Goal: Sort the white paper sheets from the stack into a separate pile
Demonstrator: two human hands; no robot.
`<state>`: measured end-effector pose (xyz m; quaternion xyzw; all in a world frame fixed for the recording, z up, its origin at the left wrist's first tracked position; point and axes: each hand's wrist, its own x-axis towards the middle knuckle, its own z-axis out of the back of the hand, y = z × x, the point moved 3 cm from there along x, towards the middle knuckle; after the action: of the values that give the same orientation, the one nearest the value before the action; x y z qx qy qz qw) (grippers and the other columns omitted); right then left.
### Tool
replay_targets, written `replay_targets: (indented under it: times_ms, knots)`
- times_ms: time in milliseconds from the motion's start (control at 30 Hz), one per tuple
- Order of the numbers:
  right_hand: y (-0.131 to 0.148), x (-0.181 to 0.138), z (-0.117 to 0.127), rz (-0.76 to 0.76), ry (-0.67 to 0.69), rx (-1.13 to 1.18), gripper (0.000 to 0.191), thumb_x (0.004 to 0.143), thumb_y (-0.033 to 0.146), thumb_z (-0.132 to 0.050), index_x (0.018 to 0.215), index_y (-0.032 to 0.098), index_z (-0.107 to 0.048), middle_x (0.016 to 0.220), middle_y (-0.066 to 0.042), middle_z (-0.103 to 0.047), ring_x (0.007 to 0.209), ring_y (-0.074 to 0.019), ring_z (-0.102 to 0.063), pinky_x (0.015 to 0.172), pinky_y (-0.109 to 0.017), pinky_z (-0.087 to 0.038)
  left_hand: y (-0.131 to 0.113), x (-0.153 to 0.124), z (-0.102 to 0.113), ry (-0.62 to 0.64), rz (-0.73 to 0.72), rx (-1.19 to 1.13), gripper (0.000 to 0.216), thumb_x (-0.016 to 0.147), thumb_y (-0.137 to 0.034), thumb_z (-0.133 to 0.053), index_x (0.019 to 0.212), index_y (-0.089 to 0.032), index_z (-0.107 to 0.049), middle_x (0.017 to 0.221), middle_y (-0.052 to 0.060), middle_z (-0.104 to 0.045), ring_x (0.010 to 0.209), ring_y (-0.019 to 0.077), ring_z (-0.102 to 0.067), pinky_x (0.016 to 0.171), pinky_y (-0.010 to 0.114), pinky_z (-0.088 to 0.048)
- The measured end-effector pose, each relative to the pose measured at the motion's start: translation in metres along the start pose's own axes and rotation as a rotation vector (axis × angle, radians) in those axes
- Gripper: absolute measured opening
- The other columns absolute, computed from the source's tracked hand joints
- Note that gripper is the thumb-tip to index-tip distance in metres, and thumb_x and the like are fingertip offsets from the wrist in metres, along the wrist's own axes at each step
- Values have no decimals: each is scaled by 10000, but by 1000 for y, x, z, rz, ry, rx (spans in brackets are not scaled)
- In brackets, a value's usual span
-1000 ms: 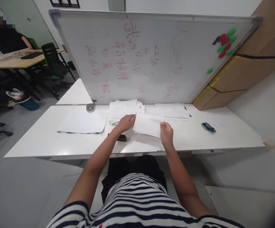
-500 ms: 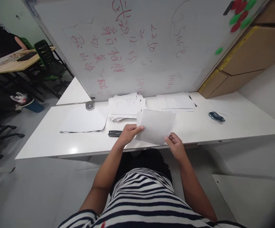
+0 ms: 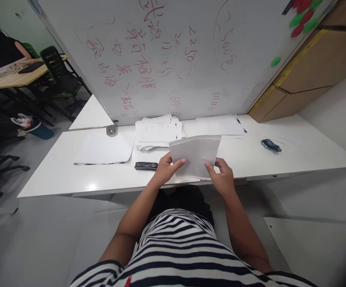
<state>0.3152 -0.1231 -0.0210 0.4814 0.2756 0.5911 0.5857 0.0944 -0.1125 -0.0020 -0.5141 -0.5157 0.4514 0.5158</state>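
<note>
Between my two hands I hold some white paper (image 3: pixel 195 153), raised over the front of the desk. My left hand (image 3: pixel 167 169) grips its left side, thumb on the near face and fingers behind. My right hand (image 3: pixel 221 174) holds the lower right side the same way. How many sheets there are I cannot tell. A black stapler (image 3: pixel 146 166) lies on the desk just left of my left hand. Behind the held paper is a thick, uneven stack of printed sheets (image 3: pixel 156 129), partly covered by it. More printed sheets (image 3: pixel 221 124) lie to the right of that stack.
On the white desk (image 3: pixel 56 175) a pile of blank paper (image 3: pixel 104 149) lies at left, with a small grey round-cornered device (image 3: pixel 111 130) behind it. A dark blue object (image 3: pixel 271 145) sits at right. The whiteboard (image 3: pixel 191 59) and cardboard boxes (image 3: pixel 304 75) stand along the back.
Both hands have shifted their grip on the paper, thumbs now flat on its near face. The paper's top edge is straighter and more level. More of the stapler shows.
</note>
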Motion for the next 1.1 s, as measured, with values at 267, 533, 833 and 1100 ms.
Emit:
replay_targets:
  times_ms: [267,533,833,1100]
  knots:
    - [-15,5,-32,-68,34,80,311,794,459,-618,963,198,-635,1018,-88,-675,995,-239,-616,918,-410,-462,2,-1,0,-111,-99,84,274,739,-373,-730,962,-214,-714,987,47,-709,962,218,-637,894,340,-479]
    - [-31,-3,-50,-137,-1,-76,322,803,348,-482,1024,158,-619,1076,-138,-650,1101,-269,-577,962,-417,-449,20,-6,-2,-182,-45,65,314,788,-392,-680,1041,-207,-674,1019,39,-699,970,202,-624,858,309,-478]
    - [-19,-20,-43,-93,-111,286,696,805,409,-614,1402,254,-293,1424,-129,-435,1291,-205,-456,1073,-422,-365,18,4,8,-383,72,-481,386,737,-359,-755,1058,-193,-622,1059,47,-707,1010,188,-647,927,337,-491]
    - [-1,-60,-65,-294,168,608,479,800,456,-657,1200,212,-562,1190,-93,-658,1105,-222,-611,981,-384,-464,20,-8,-5,-298,205,-733,394,780,-301,-727,1130,-201,-577,1174,58,-680,1158,203,-602,999,352,-490]
